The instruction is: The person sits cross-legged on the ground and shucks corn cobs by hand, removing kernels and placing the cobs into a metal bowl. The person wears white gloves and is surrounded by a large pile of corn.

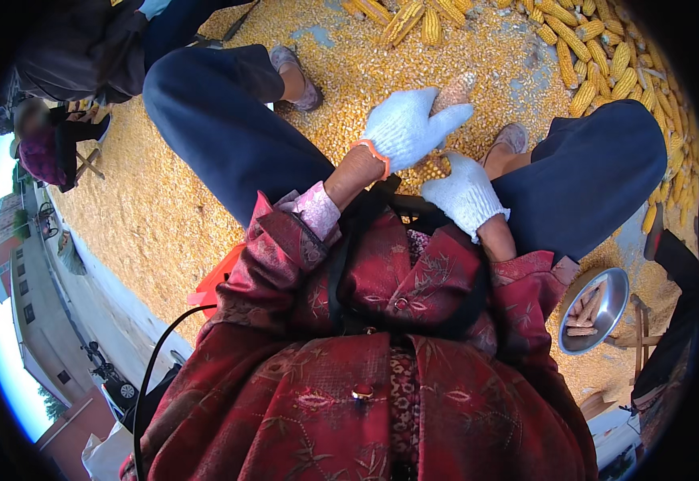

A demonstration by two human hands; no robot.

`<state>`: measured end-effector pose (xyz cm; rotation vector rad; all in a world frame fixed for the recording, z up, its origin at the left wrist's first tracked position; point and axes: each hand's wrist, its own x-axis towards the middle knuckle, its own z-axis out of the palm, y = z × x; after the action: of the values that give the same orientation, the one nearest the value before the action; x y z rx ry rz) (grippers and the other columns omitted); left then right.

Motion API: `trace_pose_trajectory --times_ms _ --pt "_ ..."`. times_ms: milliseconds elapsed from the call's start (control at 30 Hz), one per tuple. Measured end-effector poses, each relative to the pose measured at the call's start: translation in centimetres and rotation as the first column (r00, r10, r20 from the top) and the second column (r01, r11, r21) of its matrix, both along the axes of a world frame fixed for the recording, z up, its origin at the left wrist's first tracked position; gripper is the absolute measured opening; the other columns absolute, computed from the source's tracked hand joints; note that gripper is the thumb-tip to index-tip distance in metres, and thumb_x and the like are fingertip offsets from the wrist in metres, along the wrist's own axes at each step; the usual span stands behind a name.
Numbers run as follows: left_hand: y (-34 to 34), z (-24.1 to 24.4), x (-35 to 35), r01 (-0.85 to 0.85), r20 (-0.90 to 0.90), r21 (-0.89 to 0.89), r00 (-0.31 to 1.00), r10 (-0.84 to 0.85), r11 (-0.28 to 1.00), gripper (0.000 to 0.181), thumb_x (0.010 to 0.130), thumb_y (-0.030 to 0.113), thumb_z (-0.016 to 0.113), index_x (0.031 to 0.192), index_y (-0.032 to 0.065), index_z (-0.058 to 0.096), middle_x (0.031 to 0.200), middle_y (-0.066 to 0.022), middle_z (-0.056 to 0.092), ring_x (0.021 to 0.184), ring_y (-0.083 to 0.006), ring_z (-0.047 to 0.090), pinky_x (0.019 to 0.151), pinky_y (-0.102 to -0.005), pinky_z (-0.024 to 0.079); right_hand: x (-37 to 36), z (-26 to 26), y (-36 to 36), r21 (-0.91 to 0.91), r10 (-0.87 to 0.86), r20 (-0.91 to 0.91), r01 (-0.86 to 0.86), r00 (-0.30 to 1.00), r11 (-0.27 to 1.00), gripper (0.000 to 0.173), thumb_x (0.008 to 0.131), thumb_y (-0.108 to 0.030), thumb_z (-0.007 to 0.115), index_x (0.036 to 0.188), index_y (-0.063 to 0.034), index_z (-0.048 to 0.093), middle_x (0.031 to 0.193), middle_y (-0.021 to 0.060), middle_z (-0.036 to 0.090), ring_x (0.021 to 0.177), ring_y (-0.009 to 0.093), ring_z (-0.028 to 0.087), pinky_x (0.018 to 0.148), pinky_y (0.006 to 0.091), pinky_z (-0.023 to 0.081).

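Observation:
My left hand [409, 129], in a white knit glove with an orange cuff, is above the loose corn kernels between my knees. A pale, mostly bare corn cob [455, 90], somewhat blurred, shows between its fingers and thumb. Just below and to the right, my right hand [464, 192], also in a white glove, grips a partly shelled ear of corn [430, 168]. The left glove hides part of that ear. Loose yellow kernels [349, 84] cover the ground around my shoes.
Whole corn ears [620, 66] are heaped at the upper right, with several more [402, 24] at the top. A metal bowl [617, 300] holding bare cobs stands right of my body. A red plastic object [220, 273] is at my left. Other people [43, 153] sit nearby on both sides.

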<state>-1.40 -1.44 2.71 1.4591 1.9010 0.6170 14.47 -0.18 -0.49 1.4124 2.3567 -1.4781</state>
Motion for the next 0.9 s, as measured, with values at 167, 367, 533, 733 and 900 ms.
trace_pose_trajectory --times_ms 167,367,533,733,900 --pt "-1.0 2.8 -0.2 0.3 -0.159 0.115 0.947 -0.281 0.947 0.054 0.088 0.053 0.057 0.084 -0.0001 0.065 0.066 -0.02 0.063 0.067 -0.0393 0.064 0.064 -0.0453 0.05 0.0 -0.5 0.5 0.116 0.051 -0.023 -0.048 0.998 0.992 0.035 0.072 -0.027 0.066 0.092 0.0021 0.064 0.086 0.0278 0.065 0.083 0.04 0.065 0.075 0.0469 0.052" --pt "-1.9 0.5 3.5 0.053 -0.334 0.154 0.943 0.002 0.987 0.057 0.087 0.054 0.058 0.089 -0.0029 0.06 0.061 -0.0203 0.061 0.06 -0.0382 0.064 0.058 -0.0451 0.051 0.0 -2.3 0.7 0.331 0.366 0.206 -0.417 0.907 0.847 0.024 0.08 -0.027 0.062 0.088 -0.0051 0.068 0.083 0.0174 0.068 0.076 0.037 0.066 0.065 0.0463 0.052" --pt "1.3 0.5 -0.1 -0.223 0.254 -0.1 0.936 0.242 0.97 0.057 0.091 0.048 0.056 0.083 -0.0081 0.059 0.063 -0.0179 0.066 0.061 -0.0218 0.069 0.057 -0.0322 0.053 0.1 0.3 0.0 -0.078 -0.067 -0.093 0.059 0.993 0.995 0.028 0.069 -0.022 0.071 0.079 0.0023 0.061 0.066 0.0201 0.064 0.059 0.03 0.064 0.053 0.0392 0.048" --pt "-2.3 2.9 -1.1 0.285 -0.273 0.346 0.942 -0.195 0.894 0.054 0.087 0.049 0.061 0.096 -0.0035 0.063 0.074 -0.0201 0.063 0.075 -0.0394 0.063 0.07 -0.0438 0.05 0.7 1.0 1.0 -0.648 -0.252 -0.154 0.095 0.955 0.756 0.017 0.08 -0.015 0.064 0.088 -0.0011 0.059 0.058 0.0009 0.051 0.048 0.008 0.048 0.042 0.0247 0.035" --pt "-2.1 0.8 1.3 0.13 -0.302 0.134 0.949 -0.085 0.982 0.054 0.087 0.05 0.061 0.096 -0.0034 0.061 0.073 -0.0224 0.063 0.073 -0.0386 0.064 0.067 -0.0447 0.05 0.0 0.4 -0.1 -0.527 -0.266 -0.105 0.173 0.958 0.832 0.028 0.071 -0.019 0.072 0.077 0.0058 0.06 0.059 0.0048 0.056 0.053 0.014 0.055 0.048 0.0289 0.042"
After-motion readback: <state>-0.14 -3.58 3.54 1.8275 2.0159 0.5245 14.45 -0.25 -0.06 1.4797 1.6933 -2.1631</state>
